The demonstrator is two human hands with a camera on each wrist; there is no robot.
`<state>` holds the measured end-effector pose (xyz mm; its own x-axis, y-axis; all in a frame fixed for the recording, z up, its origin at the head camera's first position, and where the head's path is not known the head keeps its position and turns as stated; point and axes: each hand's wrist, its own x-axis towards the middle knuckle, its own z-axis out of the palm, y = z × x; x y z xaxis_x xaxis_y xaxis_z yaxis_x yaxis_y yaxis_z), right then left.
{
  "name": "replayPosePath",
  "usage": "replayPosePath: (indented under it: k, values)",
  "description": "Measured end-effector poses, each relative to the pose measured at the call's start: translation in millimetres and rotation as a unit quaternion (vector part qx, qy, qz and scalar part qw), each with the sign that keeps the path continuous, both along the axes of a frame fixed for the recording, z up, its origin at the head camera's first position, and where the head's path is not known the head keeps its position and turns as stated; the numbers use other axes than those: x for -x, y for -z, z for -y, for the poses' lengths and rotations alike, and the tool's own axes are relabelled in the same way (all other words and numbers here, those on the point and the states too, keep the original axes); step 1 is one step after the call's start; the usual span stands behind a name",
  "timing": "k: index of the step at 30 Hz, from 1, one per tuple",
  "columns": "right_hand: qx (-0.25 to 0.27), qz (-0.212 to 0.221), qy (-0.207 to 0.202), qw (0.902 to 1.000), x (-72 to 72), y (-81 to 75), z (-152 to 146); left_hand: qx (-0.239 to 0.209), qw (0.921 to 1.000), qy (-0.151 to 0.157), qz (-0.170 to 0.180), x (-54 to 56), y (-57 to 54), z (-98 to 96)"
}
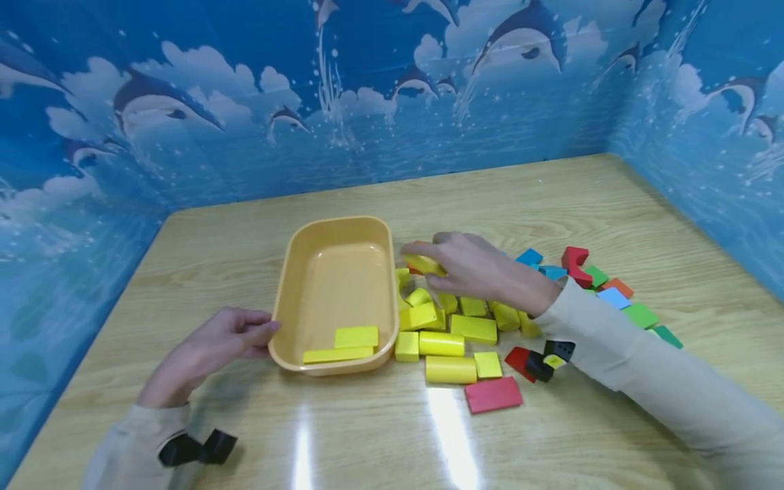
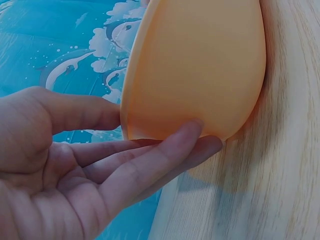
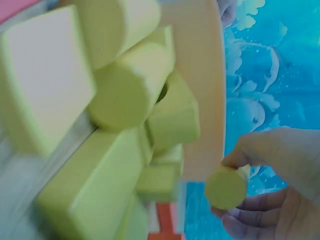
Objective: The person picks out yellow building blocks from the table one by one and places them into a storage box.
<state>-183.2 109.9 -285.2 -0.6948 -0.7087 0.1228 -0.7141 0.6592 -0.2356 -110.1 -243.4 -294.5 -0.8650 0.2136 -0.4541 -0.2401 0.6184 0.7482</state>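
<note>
A tan plastic tub (image 1: 333,289) stands on the table, with two flat yellow blocks (image 1: 356,337) at its near end. My left hand (image 1: 226,344) holds the tub's near left rim; in the left wrist view the thumb is at the edge and the other fingers lie against the outer wall. Just beyond the tub's right side, my right hand (image 1: 468,265) grips a yellow cylinder block (image 3: 226,187) between thumb and fingers, above the table. Below it, several yellow blocks (image 1: 474,329) lie in a pile along the tub's right side.
A pinkish-red block (image 1: 493,395) lies nearest me, right of the tub. Blue, green, orange and red blocks (image 1: 576,264) are scattered beyond my right forearm, which hides part of them. Dolphin-printed sheets (image 1: 367,102) wall the table's back and sides.
</note>
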Motion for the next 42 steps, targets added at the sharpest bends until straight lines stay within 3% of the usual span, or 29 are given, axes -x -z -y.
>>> replayPosePath:
  k: [6,11,14,20,31,42]
  values:
    - [0.108,0.069,0.001,0.9917,-0.8,-11.6,25,-0.009,0.9999,0.001,-0.006,-1.1,2.7,0.5]
    - [0.145,0.068,-0.001,0.9871,1.0,-12.8,49,-0.037,0.9991,0.013,-0.019,-2.1,4.9,-0.1]
    - [0.123,0.069,0.003,0.99,1.8,-5.5,63,-0.04,0.9988,0.015,-0.022,-2.1,5.4,-0.8]
    - [0.013,0.034,0.002,0.9993,1.0,14.1,82,-0.036,0.9992,0.011,-0.017,-3.3,4.7,-1.0]
    - [-0.095,0.025,0.034,0.9946,-2.5,20.8,89,-0.024,0.9995,0.011,-0.019,-5.0,4.6,1.2]
    - [-0.108,0.027,0.032,0.9933,-3.6,21.9,91,-0.018,0.9996,0.011,-0.018,-3.8,2.6,1.5]
